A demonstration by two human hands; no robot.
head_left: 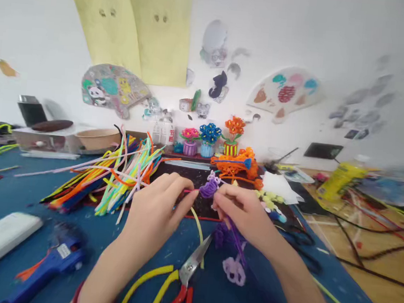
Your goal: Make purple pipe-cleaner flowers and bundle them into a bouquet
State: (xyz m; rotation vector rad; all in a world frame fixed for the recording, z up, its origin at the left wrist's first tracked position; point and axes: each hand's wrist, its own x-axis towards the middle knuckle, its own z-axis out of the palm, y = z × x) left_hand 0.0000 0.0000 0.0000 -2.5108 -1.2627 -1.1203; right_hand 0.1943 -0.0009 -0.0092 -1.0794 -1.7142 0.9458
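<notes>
My left hand (162, 202) pinches a thin pink pipe cleaner (190, 191) between thumb and fingertips. The pink end points toward a small purple pipe-cleaner flower (209, 188), which my right hand (244, 214) grips at its right side. A dark purple stem (237, 237) runs down from below my right fingers. Under that hand lie a darker purple bunch, partly hidden, and a pale lilac flower (234, 270). Scissors (189, 267) with red handles rest on the table between my forearms, blades pointing up and right.
A heap of coloured pipe cleaners (115, 177) lies left. Nearer are a blue glue gun (56, 263) and a white bar (1, 242). Potted pipe-cleaner flowers (209, 140) stand at the back by the wall. An orange bundle (243, 162) and a yellow bottle (342, 182) are on the right.
</notes>
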